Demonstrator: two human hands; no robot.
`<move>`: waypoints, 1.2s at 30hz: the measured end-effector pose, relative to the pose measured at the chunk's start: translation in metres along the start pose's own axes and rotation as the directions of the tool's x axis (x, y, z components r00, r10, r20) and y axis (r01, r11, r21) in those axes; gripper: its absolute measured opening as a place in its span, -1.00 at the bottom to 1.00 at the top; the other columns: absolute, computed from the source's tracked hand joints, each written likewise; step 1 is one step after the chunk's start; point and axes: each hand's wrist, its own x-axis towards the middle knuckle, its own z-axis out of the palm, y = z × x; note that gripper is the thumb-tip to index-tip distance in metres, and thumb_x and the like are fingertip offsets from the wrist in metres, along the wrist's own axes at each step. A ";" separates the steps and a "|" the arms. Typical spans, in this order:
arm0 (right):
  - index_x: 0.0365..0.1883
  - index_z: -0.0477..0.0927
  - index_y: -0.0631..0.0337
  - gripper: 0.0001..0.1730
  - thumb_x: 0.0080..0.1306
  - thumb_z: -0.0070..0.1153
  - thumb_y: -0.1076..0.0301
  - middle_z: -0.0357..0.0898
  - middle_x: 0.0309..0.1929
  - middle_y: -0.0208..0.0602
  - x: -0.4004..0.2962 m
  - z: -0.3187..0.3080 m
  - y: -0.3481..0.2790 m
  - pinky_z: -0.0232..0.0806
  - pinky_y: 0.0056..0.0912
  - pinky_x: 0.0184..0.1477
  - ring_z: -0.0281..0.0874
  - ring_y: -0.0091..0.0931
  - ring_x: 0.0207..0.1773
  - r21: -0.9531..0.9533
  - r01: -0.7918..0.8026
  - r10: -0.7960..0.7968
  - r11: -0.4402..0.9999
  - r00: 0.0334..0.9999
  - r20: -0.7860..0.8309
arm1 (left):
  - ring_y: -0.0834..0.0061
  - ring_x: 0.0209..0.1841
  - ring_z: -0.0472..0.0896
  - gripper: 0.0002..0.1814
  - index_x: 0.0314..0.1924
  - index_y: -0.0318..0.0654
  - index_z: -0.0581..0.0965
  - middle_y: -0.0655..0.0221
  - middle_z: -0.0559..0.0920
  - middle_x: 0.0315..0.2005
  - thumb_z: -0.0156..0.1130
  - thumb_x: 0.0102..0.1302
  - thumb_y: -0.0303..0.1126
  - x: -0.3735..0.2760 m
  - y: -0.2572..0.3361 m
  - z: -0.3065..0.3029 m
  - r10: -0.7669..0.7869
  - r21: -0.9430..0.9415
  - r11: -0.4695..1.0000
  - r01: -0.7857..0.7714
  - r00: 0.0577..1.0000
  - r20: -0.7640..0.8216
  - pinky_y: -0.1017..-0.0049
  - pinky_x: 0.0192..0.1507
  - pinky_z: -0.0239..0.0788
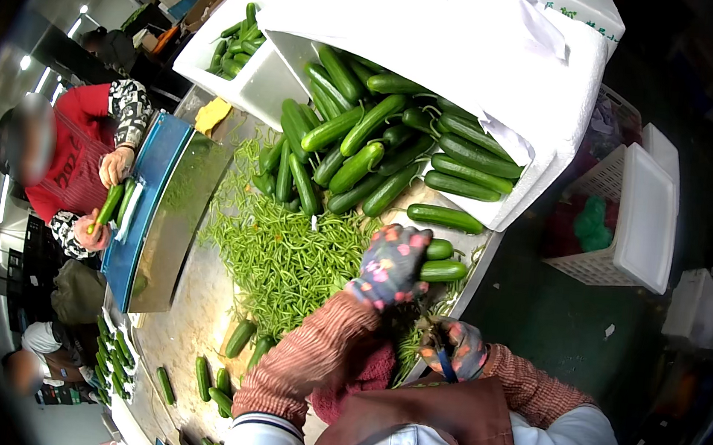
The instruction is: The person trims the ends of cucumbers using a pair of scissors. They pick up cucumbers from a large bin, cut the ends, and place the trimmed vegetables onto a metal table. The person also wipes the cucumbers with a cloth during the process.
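Note:
My left hand (394,266), in a dark floral glove, curls over the near end of a green cucumber (444,271). A second cucumber (439,250) lies right beside it, partly covered by the same hand. Closer to my body, my right hand (459,349) wears a matching glove and is closed around a blue-handled tool (446,364); its working end is unclear. Thin green trimmings (289,248) spread in a heap left of my hands. Beyond them, cucumbers (357,145) spill out of a tipped white foam box (560,113).
Another foam box (199,56) with cucumbers stands at the far left. Across the metal table (181,308), a co-worker (79,157) handles cucumbers behind a blue-edged stand (146,202). Loose cucumbers (203,378) lie at lower left. A white plastic basket (605,246) sits beyond the table edge.

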 end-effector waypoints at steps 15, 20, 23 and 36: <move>0.06 0.20 0.35 -0.43 0.15 -0.02 0.22 0.39 -0.45 0.08 0.074 0.044 -0.010 0.20 -0.60 -0.75 0.29 -0.50 -0.71 0.328 0.008 -0.111 0.945 0.949 0.295 | 0.16 -0.11 0.37 -0.31 -0.02 -0.33 0.28 0.16 0.39 -0.14 0.26 -0.17 -0.18 -0.119 -0.018 -0.026 -0.142 -0.196 0.980 0.037 0.819 -0.556 0.24 -0.03 0.17; 0.03 0.22 0.37 -0.53 0.24 -0.17 0.22 0.38 -0.45 0.16 0.091 0.059 0.009 0.22 -0.60 -0.74 0.27 -0.49 -0.71 0.500 -0.272 0.113 0.822 0.939 0.325 | 0.15 -0.17 0.40 -0.34 -0.04 -0.33 0.29 0.16 0.42 -0.20 0.25 -0.17 -0.21 -0.145 -0.010 -0.021 -0.216 -0.069 0.974 0.215 0.799 -0.561 0.25 -0.13 0.21; -0.08 0.28 0.33 -0.55 0.25 -0.16 0.10 0.35 -0.42 -0.08 0.092 0.053 0.027 0.07 -0.79 -0.77 0.17 -0.66 -0.73 0.116 -0.084 0.051 0.990 0.962 0.267 | 0.13 -0.20 0.41 -0.40 -0.09 -0.29 0.33 0.14 0.44 -0.24 0.27 -0.21 -0.28 -0.154 -0.006 -0.002 -0.341 -0.228 0.938 0.262 0.817 -0.464 0.28 -0.17 0.24; -0.12 0.36 0.28 -0.60 0.02 0.06 0.44 0.45 -0.38 -0.29 0.067 0.039 0.044 0.28 -0.67 -0.37 0.42 -0.55 -0.41 -0.900 0.110 -0.107 0.423 0.992 0.071 | 0.37 -0.14 0.38 -0.35 0.00 -0.25 0.26 0.24 0.37 -0.16 0.15 -0.23 -0.57 -0.238 0.005 -0.049 -0.671 -0.570 0.727 0.383 0.574 -0.469 0.47 -0.17 0.30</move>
